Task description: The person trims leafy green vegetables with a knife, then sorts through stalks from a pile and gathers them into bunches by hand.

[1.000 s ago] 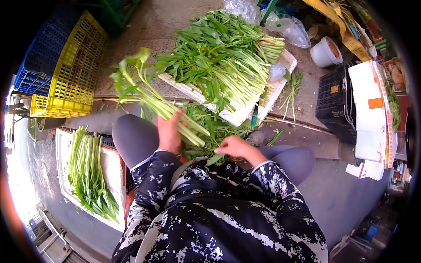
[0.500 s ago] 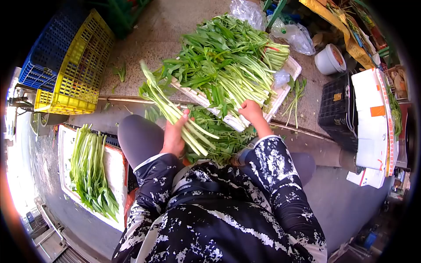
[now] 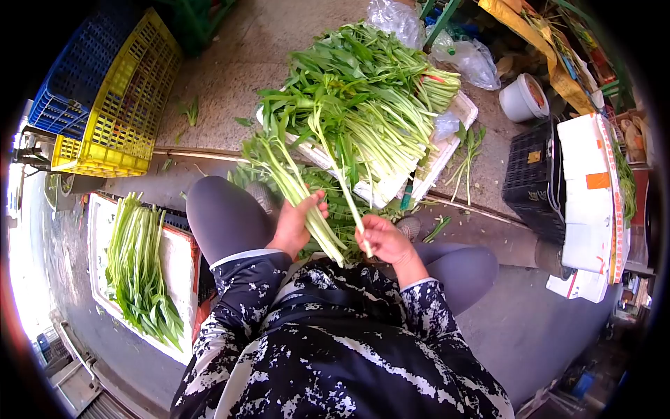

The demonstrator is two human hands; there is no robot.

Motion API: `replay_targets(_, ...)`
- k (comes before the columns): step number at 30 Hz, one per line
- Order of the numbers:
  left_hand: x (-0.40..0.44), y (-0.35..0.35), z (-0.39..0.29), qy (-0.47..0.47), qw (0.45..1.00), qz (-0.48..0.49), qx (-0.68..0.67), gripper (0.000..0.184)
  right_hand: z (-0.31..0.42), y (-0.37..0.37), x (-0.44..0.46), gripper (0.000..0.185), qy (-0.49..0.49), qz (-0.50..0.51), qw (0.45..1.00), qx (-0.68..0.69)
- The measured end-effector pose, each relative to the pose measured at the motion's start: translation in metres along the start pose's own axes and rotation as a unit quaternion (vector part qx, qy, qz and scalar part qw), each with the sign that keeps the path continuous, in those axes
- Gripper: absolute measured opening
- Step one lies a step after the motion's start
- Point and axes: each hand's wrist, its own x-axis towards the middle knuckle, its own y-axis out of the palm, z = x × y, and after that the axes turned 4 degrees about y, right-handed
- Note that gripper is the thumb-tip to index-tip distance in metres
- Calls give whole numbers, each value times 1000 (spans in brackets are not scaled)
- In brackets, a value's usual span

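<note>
My left hand (image 3: 299, 222) is closed around a small bunch of water spinach (image 3: 287, 174), its leafy ends pointing up and away and its cut stems toward my lap. In my right hand (image 3: 384, 239) a single water spinach stem (image 3: 339, 171) is pinched near its cut end, its leaves reaching back toward the pile. The large pile of water spinach (image 3: 363, 98) lies on a white foam lid or tray (image 3: 464, 110) in front of me. More leafy greens (image 3: 342, 209) lie below, between my knees, partly hidden by my hands.
At left, a white foam box (image 3: 178, 258) holds a laid-out bunch of greens (image 3: 136, 258). Yellow (image 3: 132, 91) and blue crates (image 3: 73, 77) stand behind it. On the right are a white bucket (image 3: 523, 98), a black crate (image 3: 532, 171) and white foam boxes (image 3: 586, 188).
My right hand has come from the pile's edge toward my lap, drawing one stem with it. My left hand and its bunch have shifted slightly right.
</note>
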Motion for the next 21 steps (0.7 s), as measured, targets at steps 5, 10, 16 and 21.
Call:
replay_targets(5, -12, 7, 11, -15, 999, 19, 37, 32, -19, 4, 5, 14, 56, -83, 991, -87)
replay_targets(10, -7, 2, 15, 26, 997, 31, 73, 23, -19, 9, 17, 20, 124, -140, 947, -262)
replay_targets(16, -11, 4, 16, 32, 991, 19, 126, 25, 0, 35, 61, 30, -63, -278, 923, -259)
replay_targets(21, -13, 4, 11, 28, 990, 21, 139, 27, 0, 25, 80, 22, -116, -244, 920, -283)
